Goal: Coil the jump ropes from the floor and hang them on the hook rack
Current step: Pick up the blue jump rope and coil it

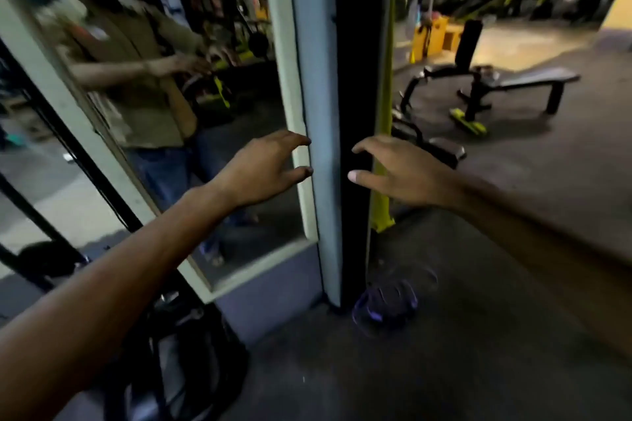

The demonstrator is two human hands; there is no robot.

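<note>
Head-cam view of a dim gym, blurred. Both my bare forearms reach fwd from the bottom corners. My left hand is up in front of a white-framed wall mirror, fingers loosely curled & spread, thumb below, holding nothing. Its fingertips sit at the frame's right edge; can't tell if they touch. My right hand is at the same height on the other side of a black pillar, also loose & empty, w/ index tip & thumb over the pillar's right side. The hands are apart, pillar btwn them. On the floor, at the foot of the pillar on its right, lies a purple-and-dark tangle that looks like a coiled jump rope; too blurred to be sure. A yellow post stands just right of the pillar. Further back on the right is a black weight bench, w/ a yellow box beyond it. The mirror shows a person in a tan top & blue trousers, hands raised together. Dark gear sits at lower left below the mirror; can't tell what it is.
</note>
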